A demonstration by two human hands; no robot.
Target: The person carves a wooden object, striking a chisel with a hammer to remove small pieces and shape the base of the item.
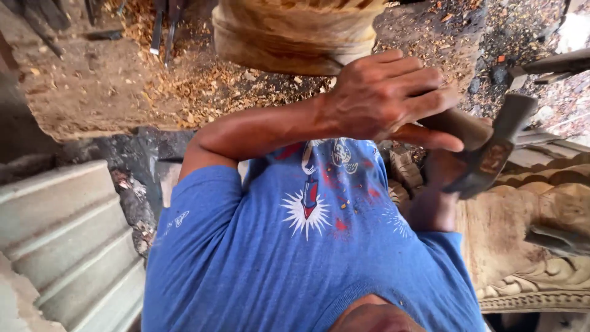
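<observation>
- Head view, looking straight down: the left hand [384, 98] is laid across a wooden handle-like piece [458, 126], fingers curled loosely over it.
- The hammer [491, 157] — dark metal head — is held by the right hand [439, 169], mostly hidden, so how tight the grip is can't really be told.
- A carved wood block [295, 34] is seen just above, wood chips [203, 80] scattered around.

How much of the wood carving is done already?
Done: the carved panel has finished-looking scrolls, and wood chips cover the ground. In hand: the left hand lies over the hammer handle. Left: the wooden block above looks mostly plain, so probably plenty remains.
</observation>
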